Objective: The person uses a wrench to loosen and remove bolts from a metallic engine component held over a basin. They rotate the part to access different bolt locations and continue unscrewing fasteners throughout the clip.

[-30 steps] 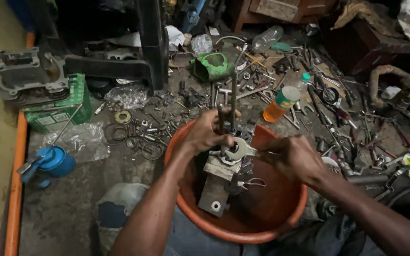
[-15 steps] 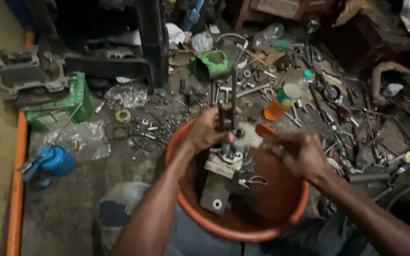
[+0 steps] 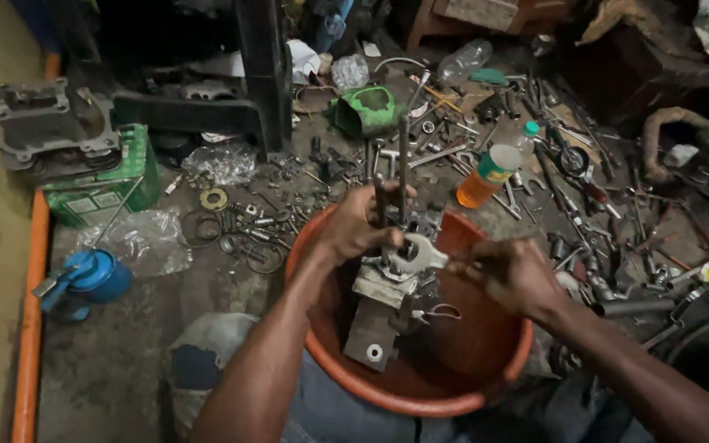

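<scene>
A grey metal engine block (image 3: 381,316) with tall upright studs (image 3: 404,164) stands tilted inside an orange plastic basin (image 3: 486,344). My left hand (image 3: 354,226) grips the block's top around the base of the studs. My right hand (image 3: 510,275) holds the end of a flat silver wrench (image 3: 420,254) that sits on the top of the block, next to the studs. Both forearms reach in from the bottom of the view.
Bolts, rings, sockets and hand tools litter the dark floor behind and right of the basin. An orange-liquid bottle (image 3: 490,174) lies just past the rim. A blue oil can (image 3: 88,279), a green box (image 3: 104,193) and a grey engine casting (image 3: 51,123) sit at the left.
My right hand and the wrench have shifted slightly at the top of the block. My left hand keeps its grip and the block stays in the basin.
</scene>
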